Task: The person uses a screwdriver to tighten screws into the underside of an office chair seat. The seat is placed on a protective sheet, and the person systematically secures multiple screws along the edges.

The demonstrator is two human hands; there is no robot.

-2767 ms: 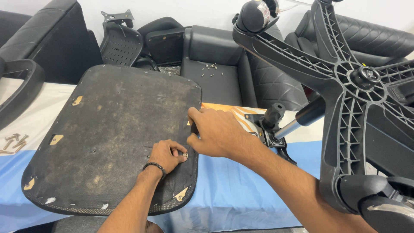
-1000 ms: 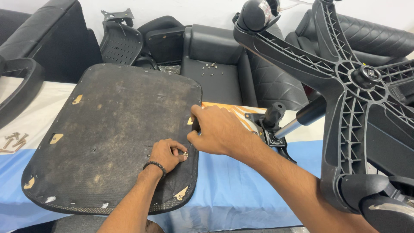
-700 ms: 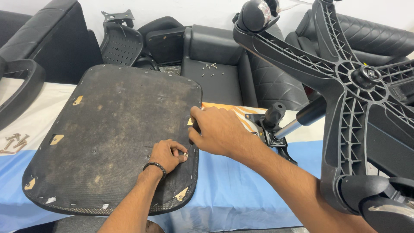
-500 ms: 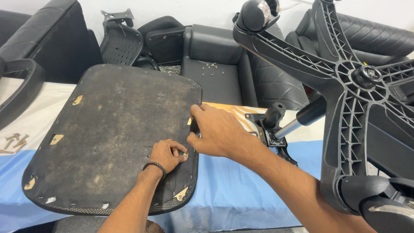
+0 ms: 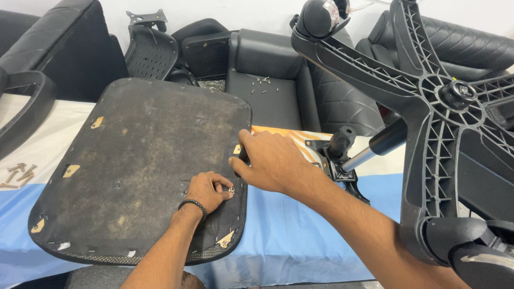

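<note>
A: Screws [image 5: 15, 175] far left, a loose handful lying on the white part of the counter [image 5: 321, 225], beside the upturned seat base [image 5: 139, 166] with its dark, worn underside facing up.

B: Any movement over the last few seconds?

A: Hardly any. Both hands stay put at the base's right edge; the left hand [image 5: 206, 191] keeps its fingers [image 5: 224, 188] pinched shut on a small screw [image 5: 232, 189] against the fabric. It looks like fine fiddling at one spot, not a shift to another.

B: And the right hand [image 5: 273, 160]?

A: Closed around a dark tool handle [image 5: 242, 158], tip pointing down at that same screw. How tight the grip is, I can't tell.

B: Anything sitting in something?

A: No real containers. Behind, a black armchair seat [image 5: 267, 101] carries more scattered screws [image 5: 263, 84]. On the right, a star-shaped chair base [image 5: 444, 123] looms, its gas cylinder [image 5: 375, 150] meeting a mechanism plate [image 5: 332, 163] on the counter.
</note>
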